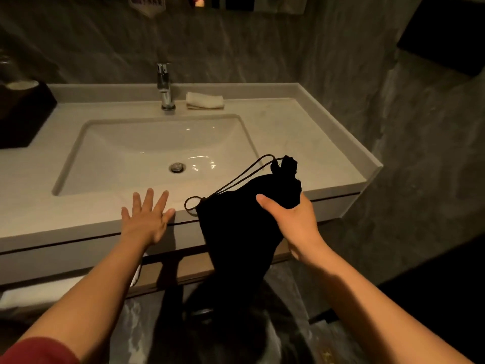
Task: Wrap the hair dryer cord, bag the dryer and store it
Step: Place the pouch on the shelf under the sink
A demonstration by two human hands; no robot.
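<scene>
In black bag (pixel 237 227), contents hidden; right hand (pixel 294 219) grips.

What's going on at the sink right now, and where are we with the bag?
A person stands at a bathroom counter. The right hand grips a black drawstring bag near its bunched, closed top, at the counter's front edge, with the cords looping out. The left hand is open, fingers spread, in front of the sink. No dryer shows; it may already be inside. The bag is not yet stored.
</scene>
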